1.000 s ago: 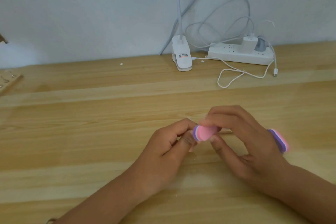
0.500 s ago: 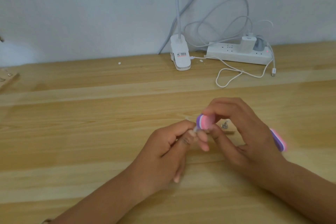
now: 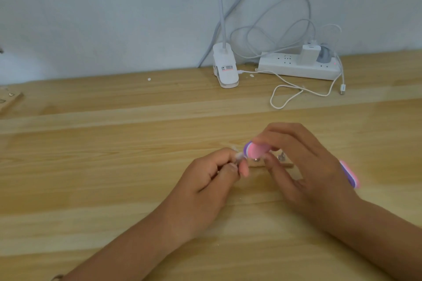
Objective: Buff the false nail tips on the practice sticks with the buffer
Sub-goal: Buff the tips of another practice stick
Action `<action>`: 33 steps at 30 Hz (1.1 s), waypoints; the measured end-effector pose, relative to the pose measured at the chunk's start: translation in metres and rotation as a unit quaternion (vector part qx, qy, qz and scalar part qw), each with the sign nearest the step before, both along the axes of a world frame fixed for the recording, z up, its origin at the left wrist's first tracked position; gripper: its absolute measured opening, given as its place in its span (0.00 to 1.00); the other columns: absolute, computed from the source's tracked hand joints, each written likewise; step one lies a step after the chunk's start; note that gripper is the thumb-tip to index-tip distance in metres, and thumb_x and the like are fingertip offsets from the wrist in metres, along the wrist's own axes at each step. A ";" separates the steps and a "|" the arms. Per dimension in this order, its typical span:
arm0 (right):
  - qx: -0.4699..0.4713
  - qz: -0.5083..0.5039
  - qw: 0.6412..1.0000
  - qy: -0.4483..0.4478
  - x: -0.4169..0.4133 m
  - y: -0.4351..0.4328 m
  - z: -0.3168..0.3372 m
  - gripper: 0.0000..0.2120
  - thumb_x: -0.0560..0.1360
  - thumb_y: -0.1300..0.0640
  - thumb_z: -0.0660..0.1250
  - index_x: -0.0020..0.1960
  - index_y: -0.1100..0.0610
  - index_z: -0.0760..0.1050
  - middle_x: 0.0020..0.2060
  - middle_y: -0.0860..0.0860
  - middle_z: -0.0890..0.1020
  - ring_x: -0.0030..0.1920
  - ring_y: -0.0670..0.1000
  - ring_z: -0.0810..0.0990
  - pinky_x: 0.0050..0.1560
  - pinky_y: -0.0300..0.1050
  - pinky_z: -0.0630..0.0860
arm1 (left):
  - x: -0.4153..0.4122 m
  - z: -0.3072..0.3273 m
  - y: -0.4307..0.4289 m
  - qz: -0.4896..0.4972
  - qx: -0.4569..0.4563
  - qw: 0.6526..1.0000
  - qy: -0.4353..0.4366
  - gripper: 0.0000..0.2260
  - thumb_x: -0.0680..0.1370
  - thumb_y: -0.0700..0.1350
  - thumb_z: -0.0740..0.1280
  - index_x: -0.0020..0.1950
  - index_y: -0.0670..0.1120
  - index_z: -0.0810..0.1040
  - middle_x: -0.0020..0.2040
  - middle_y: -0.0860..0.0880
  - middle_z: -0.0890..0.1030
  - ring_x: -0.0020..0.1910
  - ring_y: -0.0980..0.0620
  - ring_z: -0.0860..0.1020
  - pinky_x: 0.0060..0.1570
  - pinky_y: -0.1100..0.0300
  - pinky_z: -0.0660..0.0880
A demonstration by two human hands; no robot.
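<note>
Left hand point(image 3: 205, 180): near centre, forearm entering from near left. Fingers curled, thumb and forefinger pinching the practice stick point(image 3: 238, 156). Right hand point(image 3: 303, 166): just right of it, fingers arched, gripping the buffer point(image 3: 257, 150).

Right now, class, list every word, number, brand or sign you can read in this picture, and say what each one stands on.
Label on the white lamp clip: one black line and one red line of print, too blurred to read.
Power strip: no legible marking, only a red light.
Buffer and practice stick: no print visible.
Nothing can be quoted.
</note>
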State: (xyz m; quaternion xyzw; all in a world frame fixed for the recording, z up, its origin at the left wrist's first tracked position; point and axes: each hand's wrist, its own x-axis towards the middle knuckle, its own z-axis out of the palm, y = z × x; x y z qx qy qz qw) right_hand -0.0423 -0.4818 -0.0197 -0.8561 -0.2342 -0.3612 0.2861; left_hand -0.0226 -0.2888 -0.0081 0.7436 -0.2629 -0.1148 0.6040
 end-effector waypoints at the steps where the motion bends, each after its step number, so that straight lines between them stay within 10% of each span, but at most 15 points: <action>1: 0.017 -0.015 1.000 0.004 0.001 -0.001 0.001 0.11 0.74 0.70 0.67 0.56 0.64 0.81 0.52 0.56 0.80 0.51 0.48 0.78 0.56 0.34 0.73 | 0.000 0.000 0.001 -0.001 -0.002 1.000 0.012 0.10 0.79 0.46 0.58 0.41 0.53 0.76 0.27 0.58 0.65 0.25 0.56 0.61 0.26 0.64 0.60; 33: -0.023 0.088 0.996 0.013 -0.006 -0.003 0.003 0.14 0.77 0.69 0.63 0.61 0.63 0.80 0.55 0.57 0.79 0.55 0.51 0.79 0.58 0.40 0.75 | -0.004 0.005 0.002 -0.066 -0.013 0.998 0.019 0.10 0.80 0.45 0.56 0.42 0.49 0.73 0.31 0.54 0.67 0.23 0.59 0.64 0.25 0.70 0.62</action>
